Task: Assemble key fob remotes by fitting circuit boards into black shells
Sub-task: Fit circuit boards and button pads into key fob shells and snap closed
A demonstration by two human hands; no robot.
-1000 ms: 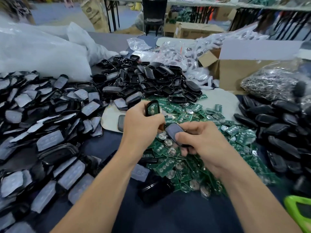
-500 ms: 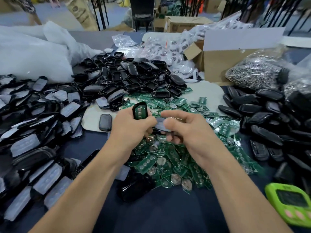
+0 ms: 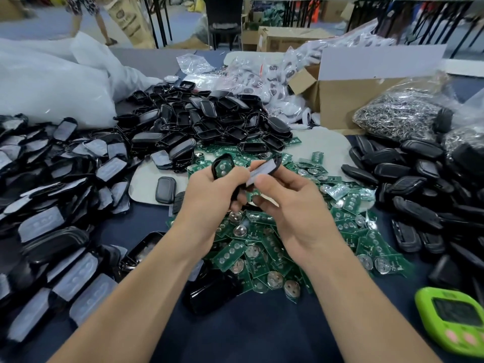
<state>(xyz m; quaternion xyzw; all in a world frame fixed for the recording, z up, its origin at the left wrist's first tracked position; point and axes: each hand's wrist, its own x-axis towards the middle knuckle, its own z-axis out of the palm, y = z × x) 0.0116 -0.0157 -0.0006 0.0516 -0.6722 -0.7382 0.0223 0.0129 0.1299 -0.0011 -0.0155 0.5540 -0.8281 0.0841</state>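
My left hand [image 3: 212, 197] grips a black shell half [image 3: 222, 166] with a green circuit board seated inside it, held upright above the table. My right hand [image 3: 290, 203] pinches a second black shell half with a grey button pad [image 3: 263, 170], tilted and close to the first, almost touching it. Beneath both hands lies a heap of loose green circuit boards [image 3: 264, 247] with round coin-cell holders. A pile of empty black shells [image 3: 204, 121] sits behind the boards.
Shell halves with grey pads [image 3: 52, 205] cover the left side. Closed black fobs [image 3: 419, 184] heap on the right, with a bag of metal rings [image 3: 398, 113] and a cardboard box [image 3: 348, 100] behind. A green timer [image 3: 455, 320] lies at the lower right.
Both hands have risen from the board heap. The right hand has lifted the grey-padded shell half and tilted it toward the shell in the left hand.
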